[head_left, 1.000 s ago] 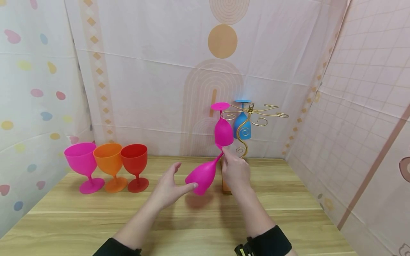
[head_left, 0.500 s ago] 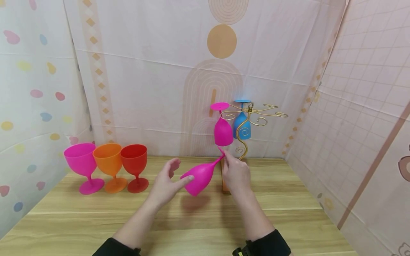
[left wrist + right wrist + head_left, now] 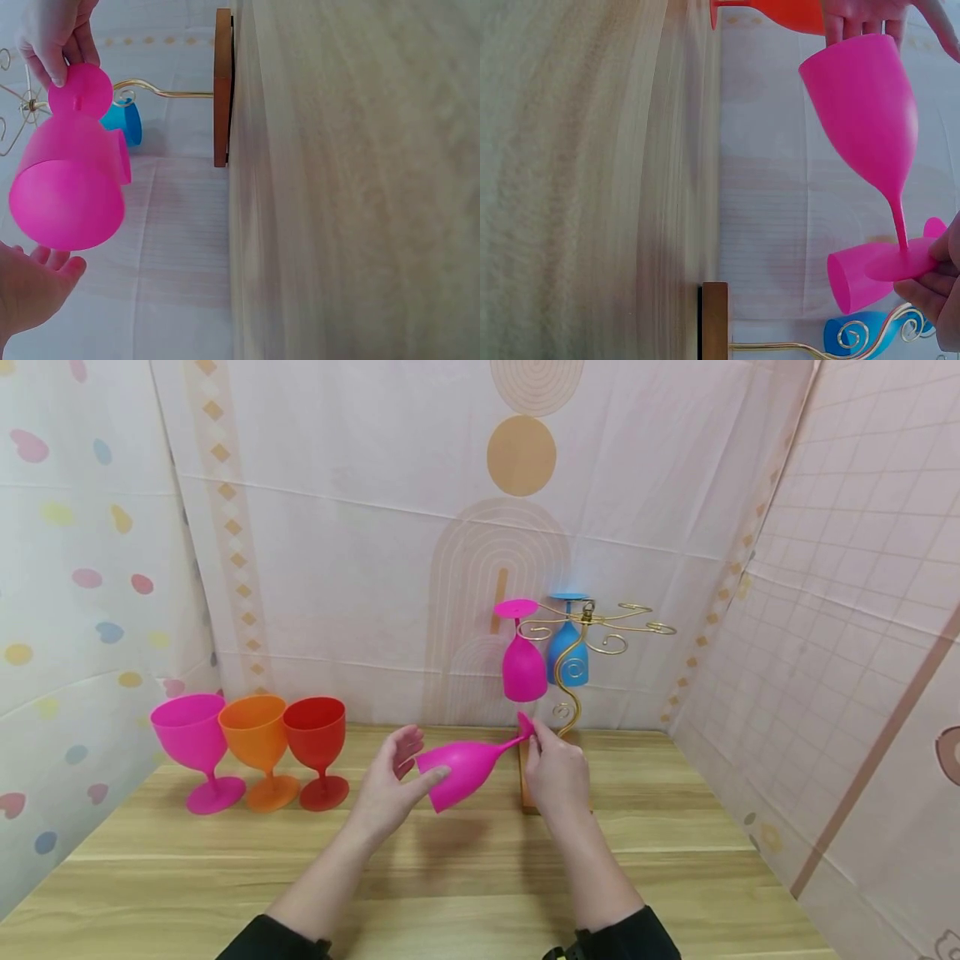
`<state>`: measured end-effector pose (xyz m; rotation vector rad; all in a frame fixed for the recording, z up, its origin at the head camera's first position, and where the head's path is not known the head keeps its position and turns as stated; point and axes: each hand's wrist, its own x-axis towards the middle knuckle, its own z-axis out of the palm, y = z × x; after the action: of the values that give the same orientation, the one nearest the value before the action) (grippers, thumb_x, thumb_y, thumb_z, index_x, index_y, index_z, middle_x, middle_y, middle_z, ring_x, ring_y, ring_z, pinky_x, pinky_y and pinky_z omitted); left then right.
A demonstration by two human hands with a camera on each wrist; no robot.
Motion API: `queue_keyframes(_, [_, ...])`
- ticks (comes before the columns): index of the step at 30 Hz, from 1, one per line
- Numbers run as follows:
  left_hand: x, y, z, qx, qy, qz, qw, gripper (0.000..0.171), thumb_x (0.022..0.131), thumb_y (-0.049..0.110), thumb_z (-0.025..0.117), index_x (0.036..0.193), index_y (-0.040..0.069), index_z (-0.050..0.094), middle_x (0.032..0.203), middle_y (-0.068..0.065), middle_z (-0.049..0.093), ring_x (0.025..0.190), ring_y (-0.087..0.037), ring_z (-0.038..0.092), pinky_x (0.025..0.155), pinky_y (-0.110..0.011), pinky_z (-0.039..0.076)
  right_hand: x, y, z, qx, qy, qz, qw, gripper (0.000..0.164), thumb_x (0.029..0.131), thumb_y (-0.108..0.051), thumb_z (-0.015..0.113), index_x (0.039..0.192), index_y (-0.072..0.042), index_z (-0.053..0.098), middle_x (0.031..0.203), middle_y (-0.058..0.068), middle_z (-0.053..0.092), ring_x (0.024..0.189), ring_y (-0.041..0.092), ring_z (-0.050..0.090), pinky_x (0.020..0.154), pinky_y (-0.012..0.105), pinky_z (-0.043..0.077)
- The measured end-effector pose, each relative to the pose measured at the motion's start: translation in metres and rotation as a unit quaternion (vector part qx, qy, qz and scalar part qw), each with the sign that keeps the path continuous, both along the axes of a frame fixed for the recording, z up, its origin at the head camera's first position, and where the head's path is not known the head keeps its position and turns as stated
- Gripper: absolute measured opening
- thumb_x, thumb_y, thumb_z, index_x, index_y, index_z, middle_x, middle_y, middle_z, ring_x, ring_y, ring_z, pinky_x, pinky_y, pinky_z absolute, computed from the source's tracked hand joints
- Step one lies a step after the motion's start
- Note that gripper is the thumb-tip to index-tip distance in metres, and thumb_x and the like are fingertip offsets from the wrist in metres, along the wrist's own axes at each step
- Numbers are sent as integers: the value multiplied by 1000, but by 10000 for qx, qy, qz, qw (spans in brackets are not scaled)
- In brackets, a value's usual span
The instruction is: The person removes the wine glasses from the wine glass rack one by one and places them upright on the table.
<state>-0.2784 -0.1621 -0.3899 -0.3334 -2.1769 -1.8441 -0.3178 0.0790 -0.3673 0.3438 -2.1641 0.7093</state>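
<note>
My right hand [image 3: 557, 775] pinches the foot of a pink plastic wine goblet [image 3: 467, 768], which lies tilted in the air with its bowl toward the left. In the right wrist view, thumb and fingers grip the edge of the round foot [image 3: 900, 262]. My left hand [image 3: 390, 795] is at the bowl's mouth, fingers spread and loosely bent, thumb along the near side; whether it touches the rim I cannot tell. Behind the right hand stands a gold wire goblet rack [image 3: 573, 714], where another pink goblet [image 3: 523, 670] and a blue goblet [image 3: 567, 653] hang upside down.
At the left, a pink goblet [image 3: 187, 731], an orange goblet [image 3: 253, 731] and a red goblet [image 3: 315, 731] stand upright in a row on the wooden table [image 3: 480, 902]. The rack's wooden base [image 3: 223, 90] rests near the back edge. Curled wire arms [image 3: 637, 627] reach rightward.
The held goblet has swung closer to level, its mouth shifting left and its foot moving slightly right and down. My left hand has risen a little beside the bowl.
</note>
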Motion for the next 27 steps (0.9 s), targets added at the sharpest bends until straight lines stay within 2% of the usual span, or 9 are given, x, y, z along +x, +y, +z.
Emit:
queue_keyframes(9, [1,0,0,20,-41,-19,10000,82,87,33,83,152,14,36,154,-6,44,144,-29,39,117,-49,33,1,0,-2,-276,-407,39,9988,22,97,-11,68,117,-5,76,102,13,76,87,39,73,74,52,60])
queue_keyframes(14, [0,-1,-1,65,10,-54,10000,83,87,31,82,153,13,35,154,-5,43,145,-30,37,116,-49,34,1,1,-3,-444,-598,154,9971,20,97,-10,67,114,-4,76,99,12,77,88,37,74,76,51,60])
queue_keyframes(18, [0,-1,-2,74,3,-104,9999,86,87,32,83,154,12,33,155,-6,42,146,-31,35,116,-50,33,1,3,-4,-555,-806,177,9950,18,97,-10,66,111,-4,77,89,8,77,84,33,74,75,48,60])
queue_keyframes(22, [0,0,-4,99,-124,-114,9998,90,86,33,84,156,15,30,155,-9,39,146,-33,34,112,-49,39,3,4,-6,-697,-1050,238,9917,16,96,-8,67,107,-4,78,81,5,75,78,28,72,71,44,61])
queue_keyframes(27, [0,1,-3,140,-242,-40,9996,93,84,34,85,156,18,30,153,-8,39,143,-33,36,102,-48,50,4,3,-8,-989,-1491,489,9827,18,96,-8,67,109,0,77,91,11,77,76,22,73,65,36,61])
